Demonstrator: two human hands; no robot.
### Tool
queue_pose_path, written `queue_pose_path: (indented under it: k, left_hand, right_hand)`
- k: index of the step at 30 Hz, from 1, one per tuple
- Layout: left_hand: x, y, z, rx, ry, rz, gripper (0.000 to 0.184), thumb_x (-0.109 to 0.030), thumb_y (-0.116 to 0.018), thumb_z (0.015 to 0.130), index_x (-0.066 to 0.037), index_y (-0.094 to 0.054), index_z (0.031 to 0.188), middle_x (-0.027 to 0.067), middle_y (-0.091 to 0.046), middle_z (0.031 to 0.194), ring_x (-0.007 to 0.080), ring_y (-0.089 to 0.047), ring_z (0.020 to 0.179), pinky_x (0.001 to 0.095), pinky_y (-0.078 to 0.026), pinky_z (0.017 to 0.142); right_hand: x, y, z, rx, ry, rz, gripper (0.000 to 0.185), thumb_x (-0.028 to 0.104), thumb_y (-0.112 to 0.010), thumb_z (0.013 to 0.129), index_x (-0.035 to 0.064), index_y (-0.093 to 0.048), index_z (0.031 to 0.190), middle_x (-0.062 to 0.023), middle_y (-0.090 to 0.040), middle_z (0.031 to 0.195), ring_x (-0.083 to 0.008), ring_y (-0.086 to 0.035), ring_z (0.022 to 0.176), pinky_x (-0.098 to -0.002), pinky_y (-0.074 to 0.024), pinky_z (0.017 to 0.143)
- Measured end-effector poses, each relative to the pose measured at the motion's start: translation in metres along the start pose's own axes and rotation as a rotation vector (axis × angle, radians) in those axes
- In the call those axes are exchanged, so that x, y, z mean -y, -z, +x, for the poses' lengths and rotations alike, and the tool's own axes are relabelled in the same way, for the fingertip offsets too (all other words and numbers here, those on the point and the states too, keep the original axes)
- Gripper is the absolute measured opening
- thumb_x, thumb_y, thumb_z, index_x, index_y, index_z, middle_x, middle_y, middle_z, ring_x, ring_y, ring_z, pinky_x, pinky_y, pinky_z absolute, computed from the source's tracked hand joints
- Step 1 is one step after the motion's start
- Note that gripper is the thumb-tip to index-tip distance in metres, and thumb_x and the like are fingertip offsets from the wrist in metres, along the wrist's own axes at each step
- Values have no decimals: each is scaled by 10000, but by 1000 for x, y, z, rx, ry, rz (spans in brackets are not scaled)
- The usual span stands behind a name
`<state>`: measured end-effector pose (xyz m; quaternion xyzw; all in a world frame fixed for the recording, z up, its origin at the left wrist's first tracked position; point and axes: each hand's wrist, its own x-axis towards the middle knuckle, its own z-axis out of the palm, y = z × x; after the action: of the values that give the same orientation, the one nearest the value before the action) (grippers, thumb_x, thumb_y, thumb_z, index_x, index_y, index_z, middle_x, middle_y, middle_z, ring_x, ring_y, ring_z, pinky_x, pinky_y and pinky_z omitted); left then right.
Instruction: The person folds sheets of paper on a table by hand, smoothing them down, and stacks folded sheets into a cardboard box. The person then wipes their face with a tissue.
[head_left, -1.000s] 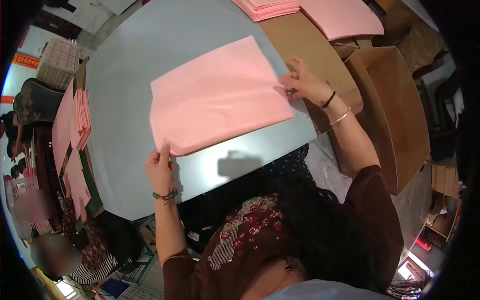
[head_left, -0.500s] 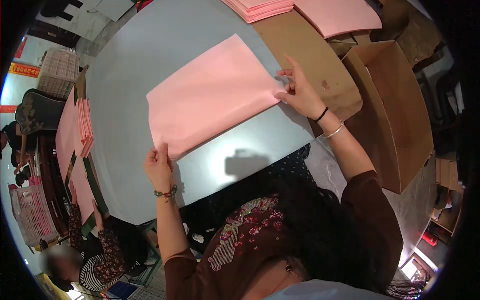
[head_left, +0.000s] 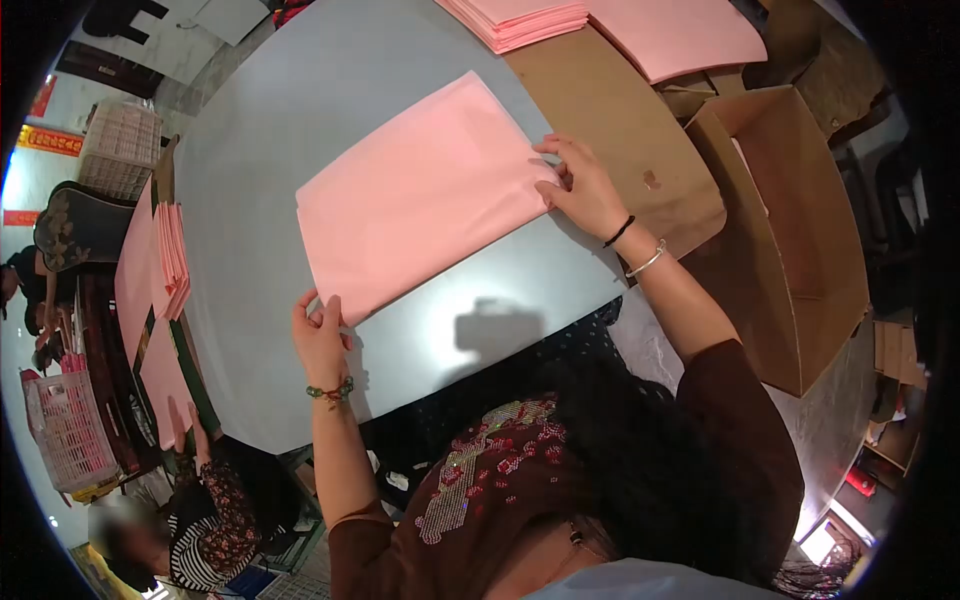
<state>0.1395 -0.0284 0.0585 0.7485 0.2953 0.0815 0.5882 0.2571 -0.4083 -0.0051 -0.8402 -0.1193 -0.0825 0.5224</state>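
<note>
Pinching the near left corner of a pink sheet (head_left: pixel 425 195), the left hand (head_left: pixel 320 340) has its thumb on top and its fingers by the edge. The right hand (head_left: pixel 585 195) is curled at the sheet's other end, with its thumb and fingertips touching it, but I can't tell if it grips tight. The sheet lies between the two hands, on a big gray table (head_left: pixel 240 150). Just past the right hand is a flat brown board (head_left: pixel 600 110), and next to that is a tall brown box (head_left: pixel 825 235) with its top open. At the far end of the board sits a pile of pink paper (head_left: pixel 525 28), with a big pink piece (head_left: pixel 680 38) beside it. Over on the left, another person's hands (head_left: pixel 197 435) touch a smaller pink piece (head_left: pixel 163 375). Near those hands are some folded pink papers (head_left: pixel 172 255) and a pale basket (head_left: pixel 70 430).
</note>
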Motion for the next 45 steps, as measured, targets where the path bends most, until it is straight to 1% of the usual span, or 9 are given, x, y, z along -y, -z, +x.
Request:
queue_pose_path:
  k: [4,6,22,25,27,30,34,43,45]
  left_hand:
    - [16,-1,12,5,-125,105,349,-99,-684,921,-20,-563,1239,-36,-530,652,51,-467,563,226,-365,460]
    - [21,-11,16,-109,-362,225,392,-63,-672,921,-18,-546,1289,-32,-522,641,51,-455,544,226,-387,480]
    - [15,-26,26,-170,-423,380,349,-60,-665,919,-27,-602,1260,-10,-536,664,67,-493,526,245,-425,482]
    - [19,-26,33,-178,-448,368,327,-59,-667,917,-31,-616,1239,-7,-539,662,70,-494,515,250,-411,469]
    - [27,-22,44,-162,-431,400,312,-65,-672,912,-37,-628,1220,-10,-536,641,70,-488,502,255,-397,460]
    - [28,-23,47,-179,-520,489,308,-71,-678,902,-44,-638,1205,-12,-529,617,70,-479,492,260,-394,463]
    - [30,-22,51,-162,-432,438,303,-76,-683,889,-53,-653,1189,-12,-529,605,74,-482,499,266,-401,479]
    - [33,-23,53,-212,-501,516,312,-72,-693,877,-55,-656,1187,-15,-544,631,70,-476,503,254,-407,483]
    - [23,-26,46,-166,-384,410,322,-85,-714,867,-55,-656,1183,-15,-546,636,75,-476,504,252,-408,480]
  right_hand:
    - [6,-2,3,0,-18,-39,469,67,-741,819,67,-596,1265,-135,-489,1385,-136,-585,701,-280,-529,684]
    - [4,-4,4,-12,-24,-44,463,62,-736,822,67,-596,1264,-132,-480,1390,-145,-592,694,-286,-533,683]
    - [2,-12,14,-43,22,-152,379,21,-659,866,68,-598,1236,-118,-459,1377,-233,-648,859,-316,-563,717]
    - [-2,-13,16,-94,84,-172,382,32,-667,866,62,-593,1239,-132,-457,1376,-217,-647,800,-315,-557,696]
    - [5,-11,17,-77,-64,-100,385,49,-677,867,59,-585,1241,-146,-455,1373,-200,-637,719,-320,-550,670]
    - [-2,-11,17,-64,-25,-115,379,57,-677,871,56,-578,1237,-151,-453,1374,-186,-621,657,-328,-545,654]
    - [1,-13,17,-75,5,-116,370,50,-671,870,58,-578,1228,-150,-458,1372,-198,-625,665,-337,-548,667]
    - [2,-17,14,-25,-30,-222,343,36,-657,861,60,-596,1198,-163,-475,1360,-250,-673,848,-364,-554,793]
    - [3,-17,14,-30,-51,-212,293,33,-647,867,54,-617,1158,-157,-505,1331,-262,-672,889,-374,-552,810]
